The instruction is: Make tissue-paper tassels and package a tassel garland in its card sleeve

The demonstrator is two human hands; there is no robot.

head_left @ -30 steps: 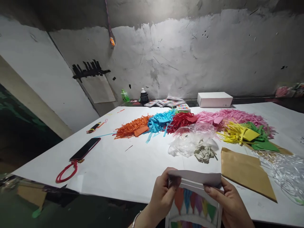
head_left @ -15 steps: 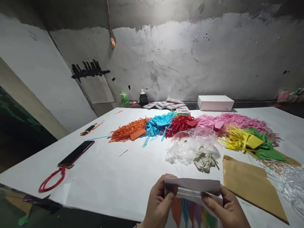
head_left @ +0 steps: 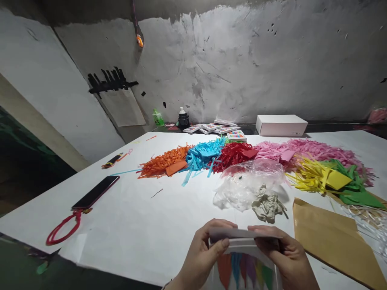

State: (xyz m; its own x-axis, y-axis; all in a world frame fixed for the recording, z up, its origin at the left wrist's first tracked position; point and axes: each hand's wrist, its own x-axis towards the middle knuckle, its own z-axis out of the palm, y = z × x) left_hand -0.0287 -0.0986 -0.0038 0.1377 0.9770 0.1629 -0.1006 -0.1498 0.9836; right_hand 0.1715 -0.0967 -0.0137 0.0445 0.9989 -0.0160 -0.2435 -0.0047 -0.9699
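At the table's near edge, both hands grip a flat white box [head_left: 244,247] with a row of coloured tassel shapes on its face. My left hand [head_left: 208,251] holds its left side, thumb on the front near the top. My right hand [head_left: 284,249] holds the right side, its fingers over the top flap [head_left: 238,233], which is tilted over the opening. Whether anything is inside cannot be seen. Just beyond lie a crumpled grey-white cloth [head_left: 267,203] and a clear plastic bag [head_left: 232,193].
Fringed paper tassels lie across the table: orange [head_left: 166,161], blue [head_left: 204,153], red [head_left: 234,157], pink [head_left: 320,151], yellow [head_left: 314,175] and green [head_left: 350,183]. A brown envelope [head_left: 332,237] is at right, a phone [head_left: 95,192] at left. Behind are flat printed boxes [head_left: 211,128] and a white box [head_left: 281,125].
The fingers of my right hand have moved up over the top flap, and the flap has tipped lower over the opening. My left fingers have reached further along the top edge.
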